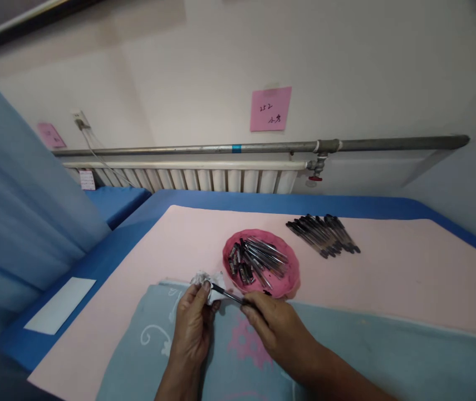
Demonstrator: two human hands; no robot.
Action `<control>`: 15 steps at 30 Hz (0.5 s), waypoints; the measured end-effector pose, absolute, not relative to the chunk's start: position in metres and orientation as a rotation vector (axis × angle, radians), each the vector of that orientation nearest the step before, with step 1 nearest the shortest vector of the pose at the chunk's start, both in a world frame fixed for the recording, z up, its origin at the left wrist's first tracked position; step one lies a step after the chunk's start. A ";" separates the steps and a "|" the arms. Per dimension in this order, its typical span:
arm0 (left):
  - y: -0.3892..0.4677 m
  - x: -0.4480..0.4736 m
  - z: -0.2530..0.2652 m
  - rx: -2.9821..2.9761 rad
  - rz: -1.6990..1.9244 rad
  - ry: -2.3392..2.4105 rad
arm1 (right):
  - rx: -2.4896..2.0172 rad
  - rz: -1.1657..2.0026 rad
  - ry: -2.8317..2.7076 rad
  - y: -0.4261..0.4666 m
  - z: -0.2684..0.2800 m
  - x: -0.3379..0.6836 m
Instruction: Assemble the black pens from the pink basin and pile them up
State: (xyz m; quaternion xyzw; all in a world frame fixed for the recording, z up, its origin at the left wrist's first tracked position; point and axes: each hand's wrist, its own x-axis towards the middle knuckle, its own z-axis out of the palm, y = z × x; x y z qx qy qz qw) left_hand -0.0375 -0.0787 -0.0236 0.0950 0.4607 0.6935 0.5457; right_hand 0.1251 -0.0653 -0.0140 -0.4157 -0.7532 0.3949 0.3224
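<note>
My left hand [194,323] is closed on a crumpled white tissue [217,280], its thumb pressing near the dark end of a pen [230,295]. That end of the pen lies against the tissue. At the pen's other end, the fingers of my right hand [279,331] are closed around the barrel. The pen slants between both hands, just in front of a pink bowl [294,278]. Inside the bowl are several clear pen barrels [268,257] and a cluster of short black pieces, probably caps [244,272].
Several dark-capped pens [321,236] lie in a row on the pink sheet [388,267] at the back right. A blue-green cloth [354,345] spreads under my hands. At left are a white paper [60,305] and a blue curtain [16,189]. Behind the table stands a radiator [219,179].
</note>
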 end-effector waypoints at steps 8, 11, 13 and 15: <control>-0.083 -0.038 -0.019 0.238 1.656 1.083 | -1.241 2.284 -1.119 -0.060 0.003 0.122; -0.082 -0.038 -0.018 0.216 1.680 1.089 | -1.235 1.879 -1.437 -0.060 0.000 0.121; -0.081 -0.037 -0.019 0.217 1.676 1.085 | -1.174 1.453 -1.734 -0.062 -0.006 0.121; -0.081 -0.037 -0.019 0.228 1.658 1.073 | -1.103 1.182 -1.936 -0.065 -0.011 0.121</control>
